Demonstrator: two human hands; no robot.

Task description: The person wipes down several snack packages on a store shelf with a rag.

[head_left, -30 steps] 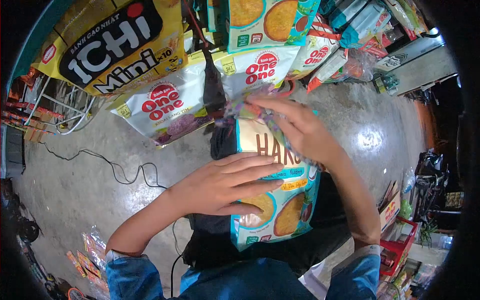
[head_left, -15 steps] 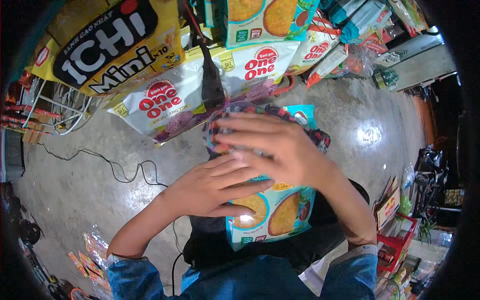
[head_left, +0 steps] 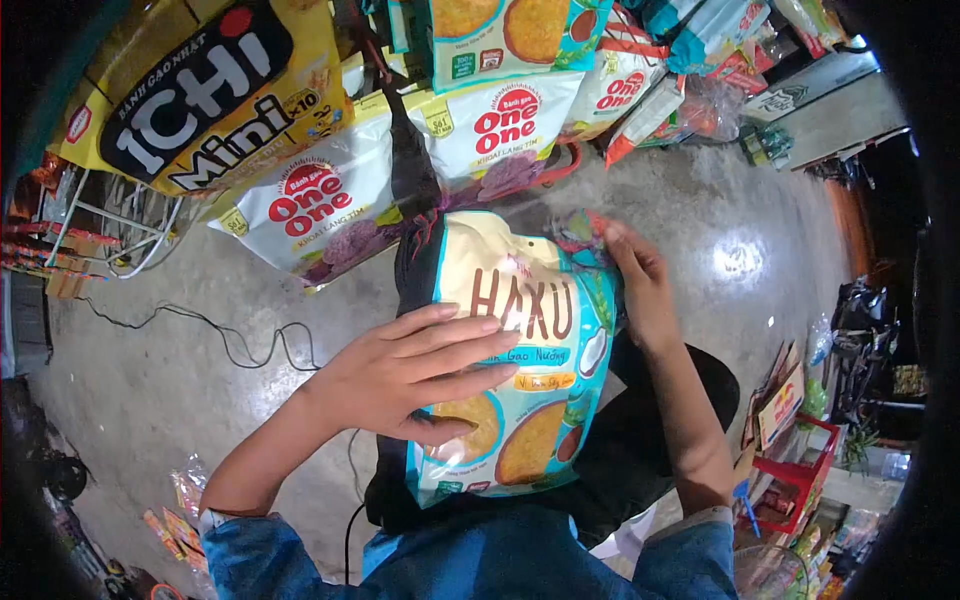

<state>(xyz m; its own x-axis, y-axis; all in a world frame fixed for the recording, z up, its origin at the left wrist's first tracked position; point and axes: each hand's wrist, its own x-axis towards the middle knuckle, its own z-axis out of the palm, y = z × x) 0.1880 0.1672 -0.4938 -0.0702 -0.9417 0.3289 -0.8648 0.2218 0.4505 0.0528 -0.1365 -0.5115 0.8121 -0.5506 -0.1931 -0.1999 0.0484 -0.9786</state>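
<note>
A teal and cream snack bag marked HAKU (head_left: 530,300) lies over a black bag (head_left: 640,440) on my lap. My left hand (head_left: 410,375) rests flat across the snack bag's lower half, fingers together and pressing on it. At the bag's upper right edge, my right hand (head_left: 640,290) is curled around a colourful patterned cloth (head_left: 575,228), held against the top corner. Both my sleeves are blue denim.
Hanging overhead are a yellow ICHI Mini pack (head_left: 200,90), white One One bags (head_left: 310,210) and more snack packs. A black cable (head_left: 230,340) runs over the concrete floor. A red crate (head_left: 800,450) with goods stands at the right.
My right hand swept the colourful cloth down across the front of the HAKU bag, then out to its upper right edge, uncovering the name. My left hand stayed pressed on the bag.
</note>
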